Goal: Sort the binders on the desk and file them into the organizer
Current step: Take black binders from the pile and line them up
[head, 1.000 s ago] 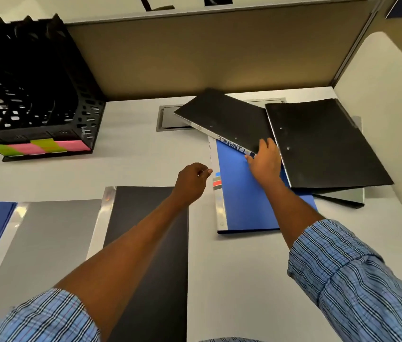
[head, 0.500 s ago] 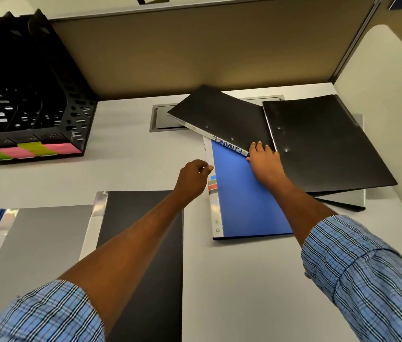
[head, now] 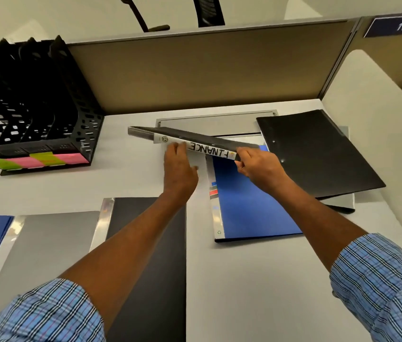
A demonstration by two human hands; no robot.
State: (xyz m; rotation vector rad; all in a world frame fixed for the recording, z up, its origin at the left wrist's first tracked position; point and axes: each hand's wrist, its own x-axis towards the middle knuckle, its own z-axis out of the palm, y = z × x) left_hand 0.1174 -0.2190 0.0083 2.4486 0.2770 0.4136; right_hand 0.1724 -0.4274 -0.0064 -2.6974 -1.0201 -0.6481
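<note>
FINANCE binder (head: 195, 141) between both hands

Bare desk (head: 130, 178) lies open between organizer (head: 47, 124) and black binder (head: 145, 243).

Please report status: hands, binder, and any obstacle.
Both hands on FINANCE binder: left hand at spine middle, right hand gripping its end. Binder lifted, tilted on edge above blue binder. Organizer at left, path open.
</note>
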